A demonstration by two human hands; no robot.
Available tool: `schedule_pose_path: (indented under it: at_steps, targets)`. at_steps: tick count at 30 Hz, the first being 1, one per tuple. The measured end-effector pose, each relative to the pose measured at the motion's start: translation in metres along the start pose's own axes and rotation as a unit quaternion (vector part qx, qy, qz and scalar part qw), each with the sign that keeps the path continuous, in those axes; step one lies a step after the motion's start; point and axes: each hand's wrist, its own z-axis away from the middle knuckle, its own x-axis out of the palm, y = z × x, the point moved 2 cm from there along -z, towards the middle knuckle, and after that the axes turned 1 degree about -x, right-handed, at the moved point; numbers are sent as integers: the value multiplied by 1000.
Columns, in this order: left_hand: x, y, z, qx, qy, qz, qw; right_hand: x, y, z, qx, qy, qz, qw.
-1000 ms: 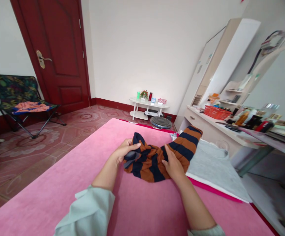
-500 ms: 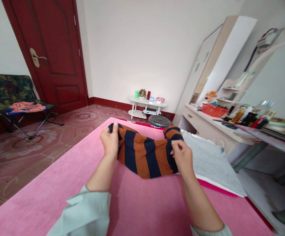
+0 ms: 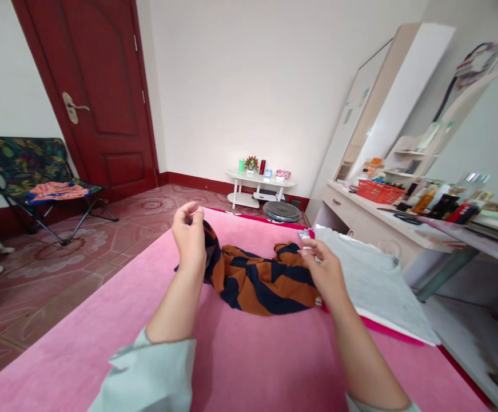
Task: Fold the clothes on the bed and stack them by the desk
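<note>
A garment with orange-brown and navy stripes [image 3: 270,286] lies crumpled in front of me, its left end raised in a loop. My left hand [image 3: 189,237] is at that raised end, fingers curled and thumb up; the loop hangs beside and behind it. The exact grip is hidden behind the hand. Over the garment's right end, my right hand [image 3: 323,266] has loosely spread fingers and holds nothing. A small white tag shows at the garment's edge below it. A light grey garment [image 3: 360,274] lies flat just right of that hand.
Beneath the clothes is a pink bed cover [image 3: 249,355]. A dressing table [image 3: 351,209] with a red basket [image 3: 379,191] and bottles stands right. A low white table [image 3: 259,180] is at the far wall. Left are a folding chair [image 3: 26,166] and a door [image 3: 90,86].
The striped garment was stretched between both hands. My right hand has let go and its fingers have opened; the right and middle parts have dropped into folds. The left end stays raised.
</note>
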Motion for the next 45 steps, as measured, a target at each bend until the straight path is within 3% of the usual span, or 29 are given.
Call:
schedule_pose_path:
  at_steps: [3, 5, 8, 10, 13, 16, 19, 22, 25, 28, 30, 33, 35, 36, 39, 41, 45]
  targets:
    - [5, -3, 3, 63, -74, -60, 993, 33, 28, 14, -19, -101, 103, 989]
    - [10, -15, 8, 24, -188, -95, 977, 44, 40, 22, 4, -160, 187, 969]
    - [11, -42, 24, -61, -353, -180, 916, 44, 42, 26, 7, -228, 282, 932]
    - [6, -59, 34, -97, -408, -224, 880, 36, 33, 22, -11, -239, 298, 924]
    - [-4, -76, 45, -134, -433, -244, 857, 20, 15, 11, -26, -203, 295, 933]
    - [-10, -80, 47, -153, -429, -256, 853, 4, 1, 4, -17, -172, 230, 958]
    - [-7, -75, 42, -143, -414, -263, 860, -7, -5, 1, 70, -127, 88, 985]
    - [-2, -65, 29, -99, -326, -259, 904, -13, -11, 0, 114, 10, -39, 993]
    - [-3, -52, 12, -69, -148, -183, 970, -18, -19, 0, 44, 191, -134, 971]
    - [-7, -35, -1, -67, -17, -65, 995, -28, -26, -1, -19, 294, -224, 929]
    - [-8, -19, -5, -80, 12, 3, 997, -38, -28, -2, -33, 329, -275, 903]
    - [0, 7, 1, -122, -61, 53, 989, -47, -31, -5, -43, 346, -283, 893]
    - [10, 22, 14, -145, -158, 42, 976, -38, -35, -4, -24, 297, -261, 918]
    - [16, 26, 22, -155, -207, 31, 965, -28, -36, -2, -3, 239, -246, 939]
    - [30, 30, 48, -184, -311, 0, 933, 16, -44, 11, 53, -37, -169, 983]
    - [35, 27, 59, -182, -333, -18, 925, 41, -48, 23, 38, -189, -109, 975]
    - [35, 23, 58, -153, -313, -40, 937, 54, -45, 34, -23, -293, -10, 956]
